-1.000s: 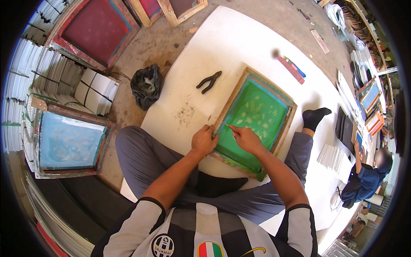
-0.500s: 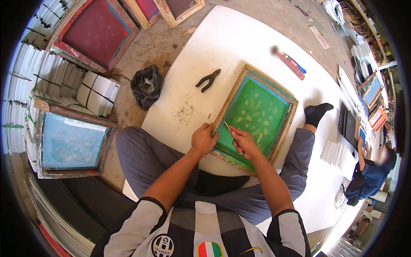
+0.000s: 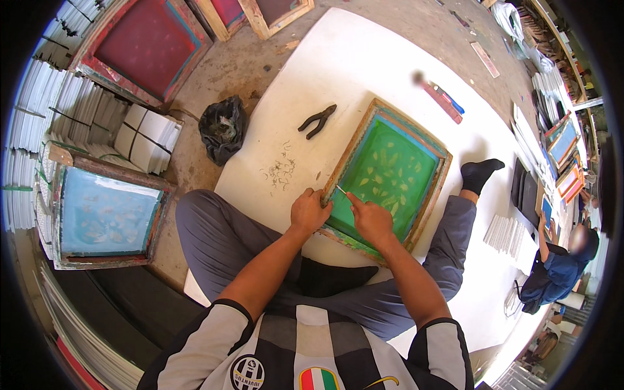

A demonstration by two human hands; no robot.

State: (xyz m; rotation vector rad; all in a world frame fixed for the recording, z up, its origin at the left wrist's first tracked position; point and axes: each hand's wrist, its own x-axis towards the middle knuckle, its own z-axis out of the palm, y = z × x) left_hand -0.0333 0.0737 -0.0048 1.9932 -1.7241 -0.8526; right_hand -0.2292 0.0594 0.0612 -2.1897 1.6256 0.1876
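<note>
A wooden screen-printing frame (image 3: 351, 145) with green mesh (image 3: 406, 156) and pale leaf-shaped marks lies tilted on the white sheet between my legs. My left hand (image 3: 310, 212) is closed on its left edge, near the lower corner. My right hand (image 3: 372, 223) grips a thin metal-shafted tool (image 3: 340, 190); the fingers hide its handle, and I cannot make out its exact kind. Its tip meets the inner side of the left rail, just beside my left hand. Dark-handled pliers (image 3: 316, 122) lie open on the sheet, above a scatter of small thin bits (image 3: 280, 171).
A black plastic bag (image 3: 222, 133) stands left of the sheet. A blue-mesh frame (image 3: 166, 218) and a red-mesh frame (image 3: 138, 91) lean at the left by stacked white boards (image 3: 140, 140). A reddish strip and blue-handled tool (image 3: 448, 99) lie upper right. Another person (image 3: 565, 263) sits far right.
My right hand has turned, its back now facing up, and the tool's tip has shifted slightly left onto the rail. My left hand stays on the frame.
</note>
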